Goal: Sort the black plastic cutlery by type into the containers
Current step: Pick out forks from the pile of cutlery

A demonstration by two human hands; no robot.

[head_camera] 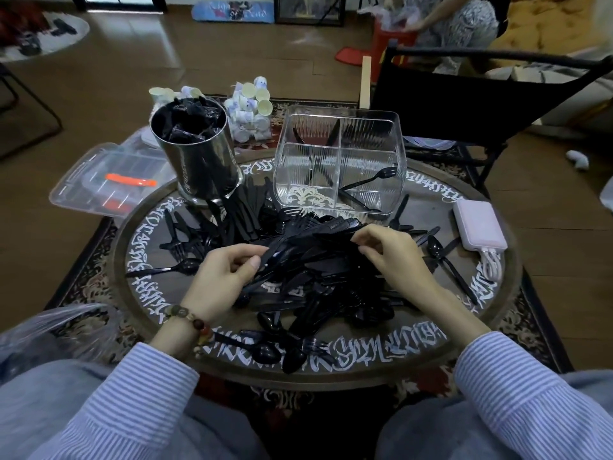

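Both your hands work the cutlery pile (318, 270) mid-table: left hand (225, 277) pinches a bundle of pieces, right hand (388, 254) picks at its top with curled fingers. You're gathering one type; next, carry it to the clear divided container (341, 161) at the far edge.

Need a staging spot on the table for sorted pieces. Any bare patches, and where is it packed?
Barest: the table strip between the clear divided container and the white power bank, and the left rim beyond a lone spoon. Packed: the cutlery pile under both hands, running back to the metal canister.
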